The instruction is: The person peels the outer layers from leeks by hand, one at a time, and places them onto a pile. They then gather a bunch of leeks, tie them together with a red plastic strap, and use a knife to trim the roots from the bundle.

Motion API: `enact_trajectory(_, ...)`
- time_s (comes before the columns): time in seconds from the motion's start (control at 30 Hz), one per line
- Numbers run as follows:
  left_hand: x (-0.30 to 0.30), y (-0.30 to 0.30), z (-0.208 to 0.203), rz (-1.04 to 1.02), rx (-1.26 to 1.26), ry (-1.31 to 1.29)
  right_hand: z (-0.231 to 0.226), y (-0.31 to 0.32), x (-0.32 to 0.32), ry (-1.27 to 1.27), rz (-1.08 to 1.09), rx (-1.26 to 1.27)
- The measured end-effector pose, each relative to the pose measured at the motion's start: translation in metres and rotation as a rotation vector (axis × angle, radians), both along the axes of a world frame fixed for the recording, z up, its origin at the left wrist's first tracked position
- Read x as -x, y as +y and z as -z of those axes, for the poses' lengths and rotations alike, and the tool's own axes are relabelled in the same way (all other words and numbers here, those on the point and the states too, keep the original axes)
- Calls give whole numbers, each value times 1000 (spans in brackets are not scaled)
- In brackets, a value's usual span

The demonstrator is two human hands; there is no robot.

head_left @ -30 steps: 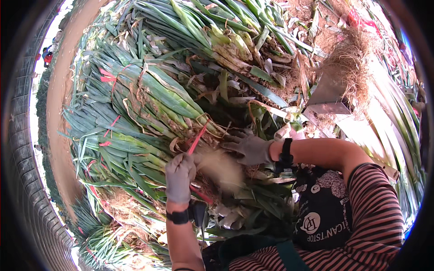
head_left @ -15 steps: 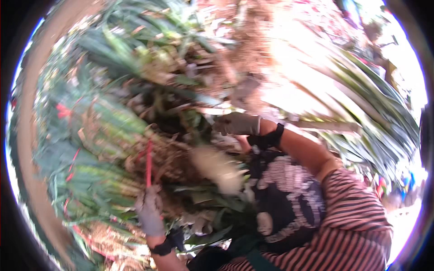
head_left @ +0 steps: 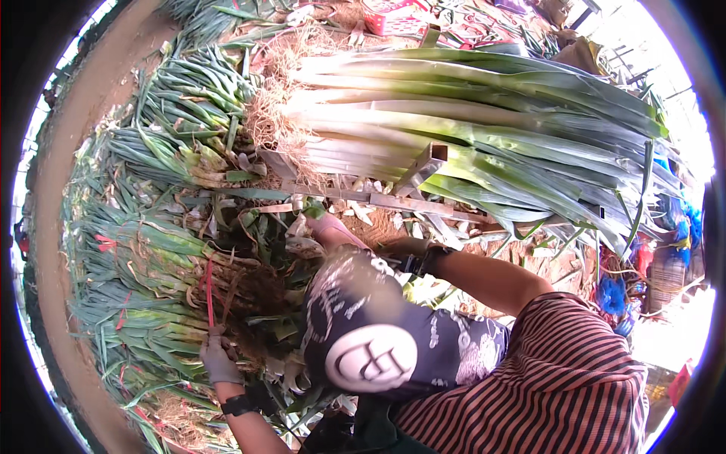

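Note:
My left hand [head_left: 219,359], in a pale glove, is closed on the lower end of a red strap [head_left: 209,291]. The strap runs up across the root end of a bundle of green onions or leeks [head_left: 162,250] lying on the left. Its brown, soil-covered roots [head_left: 255,290] point toward my legs. My right hand [head_left: 402,247], also gloved, is low beside my printed dark trouser leg [head_left: 446,333], below the metal frame. Its fingers are mostly hidden behind the knee, so I cannot see whether it holds anything.
Long leeks [head_left: 469,129] with white stems lie across a metal frame [head_left: 370,199] with an upright square post [head_left: 423,168]. More green bundles [head_left: 189,98] line the left side. A red basket [head_left: 395,17] stands at the far side; blue netting [head_left: 611,295] is at right.
The view has turned and steadied, showing more of the leeks on the frame. My right hand has drawn back beside the knee. My left hand stays on the red strap.

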State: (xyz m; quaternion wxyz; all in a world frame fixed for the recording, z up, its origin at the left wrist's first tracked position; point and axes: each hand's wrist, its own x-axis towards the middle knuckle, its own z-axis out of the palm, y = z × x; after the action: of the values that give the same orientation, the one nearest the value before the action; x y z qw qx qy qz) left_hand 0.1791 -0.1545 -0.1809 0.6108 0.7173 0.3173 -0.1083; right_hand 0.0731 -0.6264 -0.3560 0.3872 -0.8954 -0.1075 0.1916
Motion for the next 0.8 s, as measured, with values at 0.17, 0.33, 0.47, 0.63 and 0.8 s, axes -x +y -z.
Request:
enact_trajectory(0.17,10,0,-17,14,-64,-16,-48,-27,-52,611,325,-753)
enact_trajectory(0.33,-7,-26,-9,59,-71,5,-146,-41,-114,19,-484,-54)
enact_trajectory(0.47,10,39,28,7,-306,-156,-304,98,-161,-87,-456,59)
enact_trajectory(0.63,0,-22,10,-84,111,-70,-488,154,-192,-647,-900,1)
enact_trajectory(0.8,-4,-38,-1,-104,261,-131,-607,97,-137,55,-793,263)
